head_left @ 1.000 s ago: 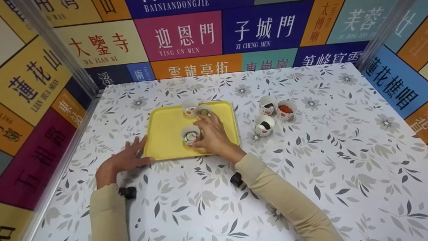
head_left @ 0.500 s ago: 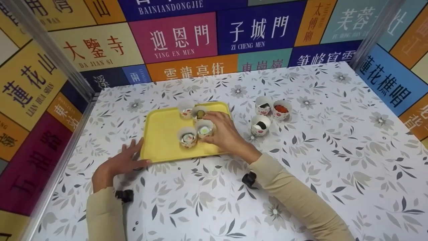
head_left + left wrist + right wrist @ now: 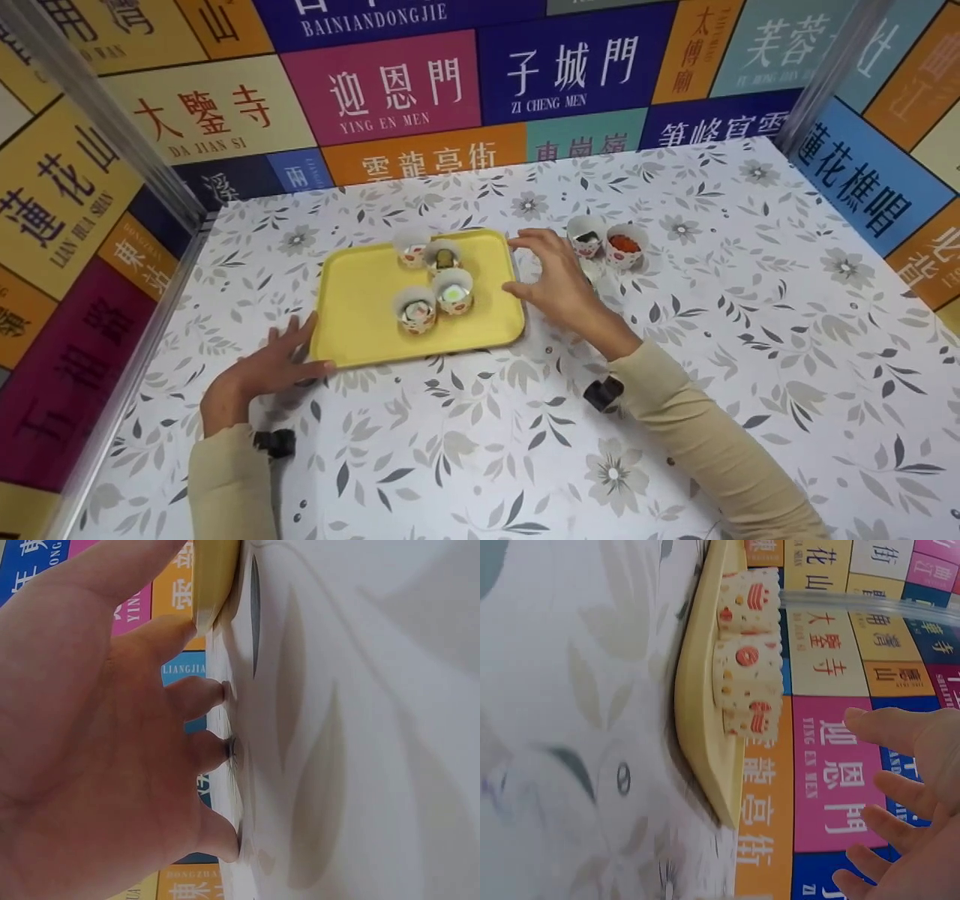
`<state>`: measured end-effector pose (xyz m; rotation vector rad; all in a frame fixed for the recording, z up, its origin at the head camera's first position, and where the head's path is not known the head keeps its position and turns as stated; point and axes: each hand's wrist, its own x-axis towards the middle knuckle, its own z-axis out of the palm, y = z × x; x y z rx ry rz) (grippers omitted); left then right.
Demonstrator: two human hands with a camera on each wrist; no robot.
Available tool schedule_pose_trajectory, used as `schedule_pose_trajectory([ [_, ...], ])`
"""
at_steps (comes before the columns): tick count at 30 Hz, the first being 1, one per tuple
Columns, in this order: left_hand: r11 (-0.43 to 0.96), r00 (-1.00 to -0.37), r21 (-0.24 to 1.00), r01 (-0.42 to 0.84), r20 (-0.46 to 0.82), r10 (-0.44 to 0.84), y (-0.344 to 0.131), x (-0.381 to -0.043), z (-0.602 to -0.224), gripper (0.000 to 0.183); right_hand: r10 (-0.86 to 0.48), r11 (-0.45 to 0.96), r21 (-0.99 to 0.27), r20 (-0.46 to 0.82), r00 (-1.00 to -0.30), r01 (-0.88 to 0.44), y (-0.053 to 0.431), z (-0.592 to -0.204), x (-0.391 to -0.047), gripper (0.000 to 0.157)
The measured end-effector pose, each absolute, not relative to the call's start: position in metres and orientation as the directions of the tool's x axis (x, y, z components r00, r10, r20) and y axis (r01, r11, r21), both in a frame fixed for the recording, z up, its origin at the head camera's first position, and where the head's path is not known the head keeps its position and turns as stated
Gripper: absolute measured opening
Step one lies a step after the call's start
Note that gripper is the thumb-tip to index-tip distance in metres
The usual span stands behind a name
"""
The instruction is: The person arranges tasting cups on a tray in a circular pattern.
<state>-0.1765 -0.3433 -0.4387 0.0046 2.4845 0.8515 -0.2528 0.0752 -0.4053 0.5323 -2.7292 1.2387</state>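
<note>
My left hand (image 3: pixel 259 375) rests at the left edge of a yellow tray (image 3: pixel 356 292), fingers spread; the left wrist view shows its fingertips (image 3: pixel 225 832) on the tabletop and a finger at the tray's rim. My right hand (image 3: pixel 566 289) hangs just right of the tray, fingers spread, holding nothing. Several patterned paper cups stand clustered on the tray: a front-left cup (image 3: pixel 418 318) with what looks like a sushi roll, one beside it (image 3: pixel 454 298) with a white-and-green piece, one behind (image 3: pixel 443 262) with a dark greenish piece, and a back-left cup (image 3: pixel 412 253).
Right of the tray stand a cup (image 3: pixel 586 240) with something black and a cup (image 3: pixel 625 249) with orange-red filling. Another cup (image 3: pixel 593 271) is mostly hidden behind my right hand. A wall of coloured Chinese signs (image 3: pixel 405 86) bounds the table's back.
My right hand set the cup with the white-and-green piece beside the front-left cup, let go and moved right, off the tray. My left hand stays at the tray's edge.
</note>
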Motion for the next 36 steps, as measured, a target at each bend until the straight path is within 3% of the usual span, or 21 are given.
schedule_pose_trajectory([
  [10, 0.792, -0.872, 0.591, -0.156, -0.458, 0.17, -0.345, -0.177, -0.437, 0.107, -0.198, 0.61, -0.731, 0.236, -0.951, -0.308, 0.112, -0.407, -0.262, 0.058],
  [17, 0.797, -0.875, 0.59, -0.13, -0.446, 0.187, -0.344, -0.177, -0.438, 0.106, -0.161, 0.597, -0.767, 0.173, -0.972, -0.236, 0.131, -0.417, -0.265, 0.06],
  [36, 0.791, -0.875, 0.593, -0.151, -0.452, 0.172, -0.342, -0.177, -0.439, 0.107, -0.239, 0.667, -0.723, 0.019, -0.971, -0.178, 0.157, -0.432, -0.278, 0.076],
])
